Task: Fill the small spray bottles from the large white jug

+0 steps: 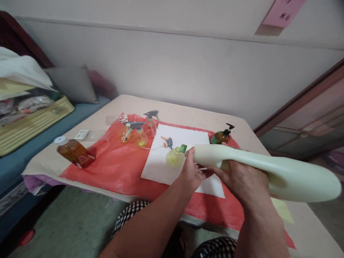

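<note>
A large pale green jug (pixel 301 175) lies tilted in the air, its green mouth (pixel 183 148) pointing left. My right hand (pixel 244 179) is closed around its handle. Close to the mouth, my left hand (pixel 190 173) grips the jug's neck end from below. The mouth is at the opening of a small rounded clear bottle (pixel 174 158) with yellowish contents, standing on white paper (pixel 158 168). Whether liquid is flowing I cannot tell. Behind that bottle a grey and orange trigger sprayer head (pixel 168 143) with a tube rests on the paper.
Several clear spray bottles (pixel 140 138) stand on red plastic sheeting (pixel 120 172) at left. An amber liquid bottle (pixel 75 152) leans at the far left. A brown pump bottle (pixel 220 137) is behind the jug. The table's front edge borders my knees.
</note>
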`<state>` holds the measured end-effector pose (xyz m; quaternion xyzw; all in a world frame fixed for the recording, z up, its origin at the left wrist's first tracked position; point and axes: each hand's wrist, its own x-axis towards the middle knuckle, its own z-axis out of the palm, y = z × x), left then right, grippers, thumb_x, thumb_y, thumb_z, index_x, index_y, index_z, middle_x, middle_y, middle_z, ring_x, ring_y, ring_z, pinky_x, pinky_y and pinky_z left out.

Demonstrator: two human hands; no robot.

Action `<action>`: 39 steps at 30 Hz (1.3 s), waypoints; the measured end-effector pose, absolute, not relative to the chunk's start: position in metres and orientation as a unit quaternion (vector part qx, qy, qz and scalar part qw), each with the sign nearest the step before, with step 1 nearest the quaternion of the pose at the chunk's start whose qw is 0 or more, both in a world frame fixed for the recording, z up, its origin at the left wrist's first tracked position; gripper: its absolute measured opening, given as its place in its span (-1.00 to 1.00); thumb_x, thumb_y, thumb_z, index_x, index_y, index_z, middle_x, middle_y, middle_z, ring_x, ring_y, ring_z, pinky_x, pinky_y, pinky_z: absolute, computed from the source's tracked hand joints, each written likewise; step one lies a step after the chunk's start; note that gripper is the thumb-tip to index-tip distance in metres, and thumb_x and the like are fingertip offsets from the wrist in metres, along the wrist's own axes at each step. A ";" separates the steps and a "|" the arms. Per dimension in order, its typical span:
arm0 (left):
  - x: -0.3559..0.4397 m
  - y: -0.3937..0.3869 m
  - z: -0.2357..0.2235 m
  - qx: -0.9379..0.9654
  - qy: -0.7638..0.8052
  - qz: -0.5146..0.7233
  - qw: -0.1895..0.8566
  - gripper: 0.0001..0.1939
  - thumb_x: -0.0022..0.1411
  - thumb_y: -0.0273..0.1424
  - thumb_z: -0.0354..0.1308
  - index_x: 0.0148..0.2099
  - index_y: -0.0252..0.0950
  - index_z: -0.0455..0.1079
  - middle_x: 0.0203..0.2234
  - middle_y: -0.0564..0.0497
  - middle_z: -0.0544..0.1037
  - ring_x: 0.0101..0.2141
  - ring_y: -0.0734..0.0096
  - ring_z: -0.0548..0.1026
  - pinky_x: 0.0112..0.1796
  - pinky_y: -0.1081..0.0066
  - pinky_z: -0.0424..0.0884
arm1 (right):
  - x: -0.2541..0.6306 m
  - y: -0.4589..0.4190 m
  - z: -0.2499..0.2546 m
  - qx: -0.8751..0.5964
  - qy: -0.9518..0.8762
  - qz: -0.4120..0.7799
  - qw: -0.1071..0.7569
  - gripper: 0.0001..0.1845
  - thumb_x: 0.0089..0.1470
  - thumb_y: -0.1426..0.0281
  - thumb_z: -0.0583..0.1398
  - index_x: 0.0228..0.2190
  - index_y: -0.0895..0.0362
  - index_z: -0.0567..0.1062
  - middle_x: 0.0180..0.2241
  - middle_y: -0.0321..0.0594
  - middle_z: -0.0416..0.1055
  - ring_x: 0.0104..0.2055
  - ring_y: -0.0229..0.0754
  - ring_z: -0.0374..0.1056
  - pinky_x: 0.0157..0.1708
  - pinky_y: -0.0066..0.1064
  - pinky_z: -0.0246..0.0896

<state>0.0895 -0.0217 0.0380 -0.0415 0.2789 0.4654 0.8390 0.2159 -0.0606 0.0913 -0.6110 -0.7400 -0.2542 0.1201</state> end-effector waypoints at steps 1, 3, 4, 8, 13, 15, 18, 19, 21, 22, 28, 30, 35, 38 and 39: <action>0.089 -0.022 0.038 -0.041 0.281 0.465 0.838 -0.56 0.29 -0.04 0.11 -0.05 -0.31 0.42 -0.30 -0.13 0.50 -0.35 0.26 0.51 -0.42 0.35 0.54 | 0.216 -0.061 0.091 -0.611 -0.740 -0.255 0.120 -0.39 0.25 0.07 0.12 0.13 0.25 0.39 -0.17 0.11 0.49 -0.06 0.19 0.43 -0.18 -0.12 0.37; 0.089 -0.022 0.038 -0.038 0.284 0.464 0.838 -0.56 0.29 -0.04 0.11 -0.05 -0.31 0.42 -0.31 -0.13 0.49 -0.35 0.26 0.51 -0.42 0.35 0.54 | 0.216 -0.061 0.091 -0.612 -0.739 -0.256 0.121 -0.41 0.25 0.07 0.12 0.13 0.23 0.40 -0.19 0.09 0.49 -0.07 0.19 0.43 -0.20 -0.12 0.37; 0.089 -0.022 0.039 -0.036 0.283 0.464 0.838 -0.56 0.29 -0.04 0.11 -0.05 -0.31 0.41 -0.30 -0.13 0.50 -0.34 0.26 0.51 -0.41 0.34 0.55 | 0.216 -0.061 0.091 -0.613 -0.738 -0.255 0.121 -0.41 0.25 0.07 0.12 0.12 0.23 0.41 -0.19 0.09 0.49 -0.06 0.20 0.43 -0.20 -0.12 0.37; 0.089 -0.023 0.039 -0.035 0.283 0.465 0.838 -0.57 0.30 -0.04 0.09 -0.03 -0.31 0.41 -0.29 -0.14 0.50 -0.35 0.27 0.51 -0.41 0.34 0.55 | 0.215 -0.062 0.093 -0.614 -0.740 -0.249 0.118 -0.44 0.26 0.08 0.11 0.10 0.23 0.43 -0.20 0.09 0.49 -0.04 0.21 0.43 -0.18 -0.10 0.39; 0.089 -0.023 0.039 -0.042 0.277 0.467 0.839 -0.56 0.29 -0.04 0.12 -0.02 -0.31 0.42 -0.27 -0.15 0.51 -0.33 0.24 0.52 -0.41 0.33 0.55 | 0.215 -0.061 0.093 -0.616 -0.736 -0.256 0.112 -0.43 0.27 0.07 0.10 0.09 0.24 0.43 -0.20 0.11 0.50 -0.05 0.22 0.44 -0.19 -0.09 0.39; 0.090 -0.023 0.039 -0.042 0.279 0.468 0.837 -0.56 0.28 -0.04 0.13 -0.02 -0.30 0.42 -0.27 -0.15 0.51 -0.33 0.24 0.52 -0.41 0.33 0.55 | 0.216 -0.061 0.092 -0.617 -0.734 -0.261 0.108 -0.43 0.26 0.06 0.10 0.08 0.24 0.43 -0.21 0.10 0.50 -0.04 0.21 0.44 -0.19 -0.11 0.39; 0.089 -0.022 0.038 -0.040 0.279 0.468 0.838 -0.54 0.28 -0.04 0.12 -0.02 -0.31 0.41 -0.28 -0.15 0.50 -0.34 0.25 0.51 -0.41 0.34 0.55 | 0.216 -0.061 0.091 -0.617 -0.735 -0.263 0.101 -0.42 0.26 0.05 0.10 0.07 0.24 0.43 -0.21 0.09 0.50 -0.04 0.21 0.43 -0.20 -0.13 0.38; 0.089 -0.022 0.038 -0.038 0.280 0.466 0.838 -0.54 0.28 -0.03 0.12 -0.02 -0.32 0.41 -0.29 -0.14 0.50 -0.34 0.25 0.51 -0.41 0.34 0.55 | 0.216 -0.061 0.091 -0.616 -0.735 -0.264 0.100 -0.42 0.26 0.05 0.10 0.07 0.25 0.43 -0.21 0.10 0.50 -0.04 0.21 0.43 -0.20 -0.13 0.38; 0.089 -0.022 0.038 -0.036 0.279 0.465 0.840 -0.54 0.29 -0.03 0.11 -0.02 -0.32 0.41 -0.30 -0.14 0.50 -0.35 0.26 0.51 -0.41 0.34 0.56 | 0.216 -0.061 0.091 -0.614 -0.737 -0.265 0.099 -0.42 0.27 0.05 0.09 0.06 0.26 0.44 -0.20 0.12 0.50 -0.05 0.21 0.44 -0.21 -0.12 0.38; 0.089 -0.022 0.038 -0.035 0.278 0.465 0.840 -0.55 0.29 -0.04 0.11 -0.03 -0.32 0.41 -0.30 -0.13 0.50 -0.35 0.27 0.51 -0.41 0.34 0.56 | 0.216 -0.061 0.091 -0.614 -0.737 -0.264 0.098 -0.42 0.27 0.06 0.09 0.07 0.26 0.44 -0.20 0.13 0.50 -0.05 0.21 0.43 -0.21 -0.12 0.38; 0.090 -0.022 0.038 -0.038 0.282 0.464 0.839 -0.56 0.29 -0.04 0.10 -0.03 -0.31 0.41 -0.29 -0.13 0.51 -0.34 0.26 0.52 -0.41 0.34 0.55 | 0.216 -0.061 0.091 -0.615 -0.737 -0.259 0.107 -0.41 0.26 0.06 0.10 0.10 0.25 0.42 -0.19 0.11 0.51 -0.06 0.20 0.44 -0.19 -0.11 0.38; 0.090 -0.022 0.037 -0.036 0.281 0.464 0.839 -0.55 0.29 -0.03 0.11 -0.02 -0.31 0.41 -0.28 -0.13 0.51 -0.33 0.25 0.52 -0.40 0.33 0.56 | 0.217 -0.061 0.092 -0.613 -0.740 -0.254 0.109 -0.41 0.26 0.07 0.11 0.11 0.25 0.41 -0.19 0.10 0.51 -0.05 0.21 0.44 -0.17 -0.10 0.38; 0.090 -0.021 0.036 -0.030 0.285 0.463 0.839 -0.55 0.30 -0.03 0.10 -0.01 -0.29 0.41 -0.28 -0.13 0.50 -0.30 0.24 0.52 -0.38 0.32 0.55 | 0.217 -0.061 0.091 -0.611 -0.741 -0.257 0.110 -0.40 0.25 0.07 0.11 0.14 0.24 0.39 -0.20 0.09 0.51 -0.02 0.21 0.43 -0.14 -0.07 0.39; 0.090 -0.022 0.036 -0.030 0.284 0.464 0.839 -0.54 0.29 -0.02 0.10 -0.01 -0.30 0.41 -0.27 -0.13 0.49 -0.30 0.23 0.53 -0.38 0.31 0.56 | 0.217 -0.061 0.091 -0.612 -0.737 -0.263 0.111 -0.39 0.25 0.06 0.12 0.13 0.26 0.40 -0.16 0.12 0.50 -0.01 0.21 0.44 -0.15 -0.08 0.40; 0.090 -0.022 0.036 -0.031 0.280 0.464 0.840 -0.54 0.29 -0.02 0.10 -0.02 -0.30 0.42 -0.27 -0.14 0.49 -0.30 0.23 0.53 -0.38 0.32 0.56 | 0.216 -0.061 0.091 -0.613 -0.737 -0.263 0.111 -0.39 0.25 0.06 0.13 0.12 0.25 0.40 -0.15 0.12 0.50 -0.01 0.21 0.44 -0.15 -0.09 0.41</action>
